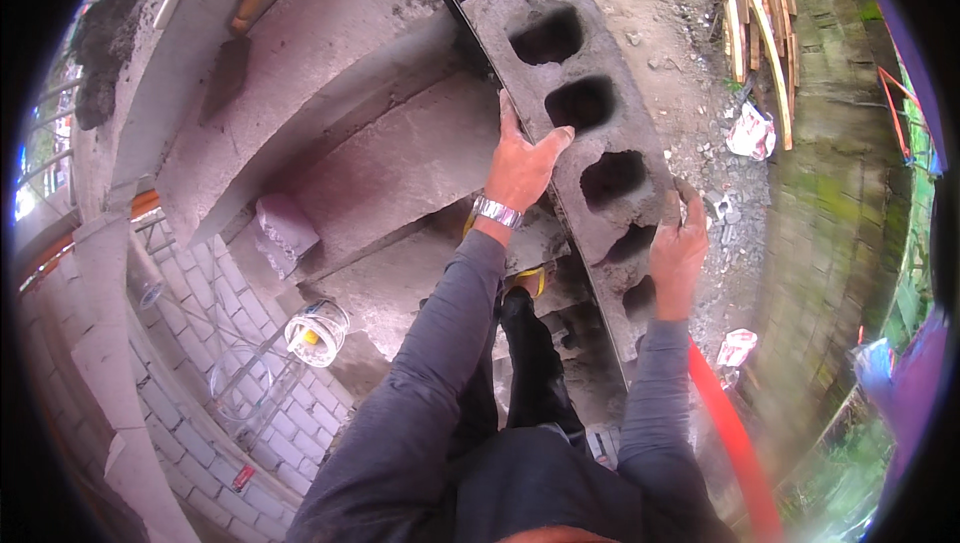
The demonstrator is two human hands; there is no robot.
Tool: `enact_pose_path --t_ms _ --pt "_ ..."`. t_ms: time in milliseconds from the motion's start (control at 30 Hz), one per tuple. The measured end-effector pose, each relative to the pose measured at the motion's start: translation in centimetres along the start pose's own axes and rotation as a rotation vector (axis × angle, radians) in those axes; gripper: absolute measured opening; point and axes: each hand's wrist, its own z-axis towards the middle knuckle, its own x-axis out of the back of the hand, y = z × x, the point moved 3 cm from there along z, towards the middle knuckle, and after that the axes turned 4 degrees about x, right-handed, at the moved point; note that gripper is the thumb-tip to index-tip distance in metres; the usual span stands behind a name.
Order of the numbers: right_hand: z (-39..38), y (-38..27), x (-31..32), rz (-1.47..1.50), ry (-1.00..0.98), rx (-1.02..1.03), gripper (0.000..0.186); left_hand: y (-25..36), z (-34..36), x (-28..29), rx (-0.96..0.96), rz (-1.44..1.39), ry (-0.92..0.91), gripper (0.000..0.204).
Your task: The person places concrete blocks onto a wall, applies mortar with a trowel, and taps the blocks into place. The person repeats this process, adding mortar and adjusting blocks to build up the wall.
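A row of grey hollow concrete blocks (640, 133), open cores upward, runs from the top centre down toward me. My left hand (522, 171), with a metal-banded watch (497, 212) on its wrist, grips the row's left edge; its thumb lies on top, its index finger stretches along the side, and the other fingers are hidden. Lower down, my right hand (678, 255) is closed over the right edge of the same row, fingertips bent onto the block. A thin dark straight strip (470, 28) follows the row's left edge; whether it is a line or a bar I cannot tell.
Concrete steps (390, 153) lie left, bearing a loose block piece (285, 231). A white bucket (318, 331) hangs or stands beside them, above light brickwork (190, 383). Timber strips (755, 13) lie far right near a crumpled bag (750, 133). A red-orange band (730, 433) curves beside my right arm.
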Motion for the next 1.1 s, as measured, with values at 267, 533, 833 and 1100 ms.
enact_pose_path --t_ms 267,533,833,1100 --pt "-4.5 -3.1 4.1 -0.097 0.026 0.093 0.036 1.0 -2.2 1.5 0.002 0.149 0.107 0.111" --pt "-17.6 -4.6 8.7 0.062 -0.385 0.218 0.021 -2.0 -10.2 9.1 -0.075 0.271 0.483 0.078" --pt "-27.4 3.7 14.7 -0.256 -0.921 -0.045 0.044 -16.0 -33.0 30.9 0.330 1.219 -0.016 0.040" --pt "-29.1 4.3 16.4 -0.047 -0.929 -0.247 0.032 -30.5 -57.9 42.0 0.518 1.052 -0.510 0.051"
